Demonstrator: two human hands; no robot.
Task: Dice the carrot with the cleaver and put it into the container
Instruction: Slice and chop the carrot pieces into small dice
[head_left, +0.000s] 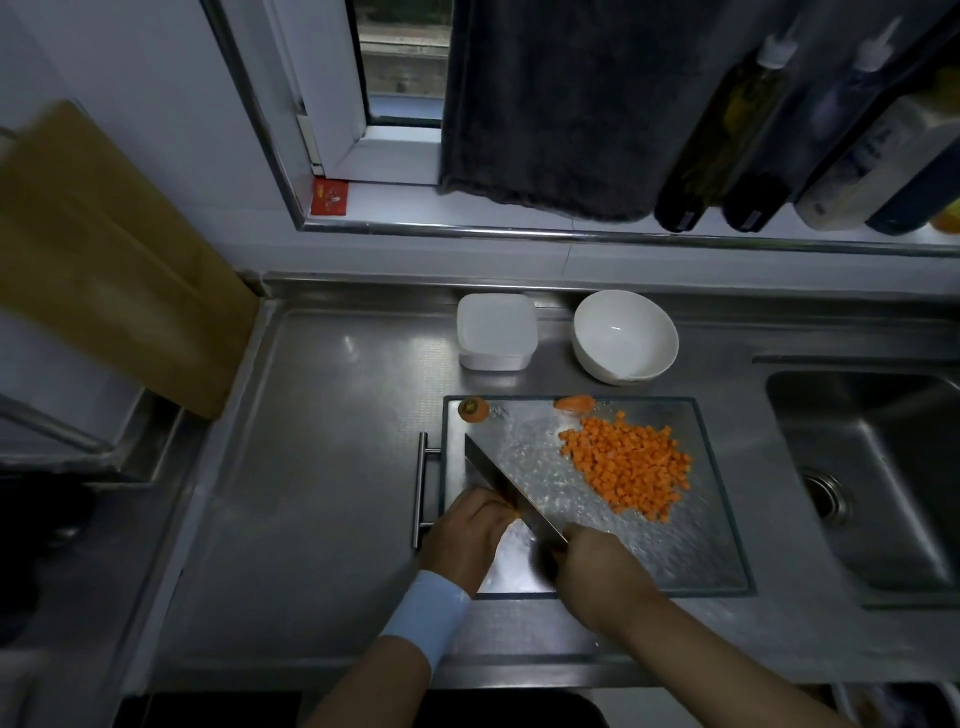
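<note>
We see a dim, bluish scene lit from the window (405, 67) far beyond the right grip (597, 566), soft glare on the steel bench (332, 405) to its left, the cleaver (511, 491) handle blurred inside it, and frame edges bowed.

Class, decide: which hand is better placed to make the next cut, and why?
Right hand, probably: it grips the cleaver, whose blade lies beside the left hand holding the carrot piece.

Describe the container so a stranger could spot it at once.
Start at the steel counter left of the sink. Behind the cutting board stand two white vessels. The container is the left one, square with rounded corners, unlike the round bowl.
</note>
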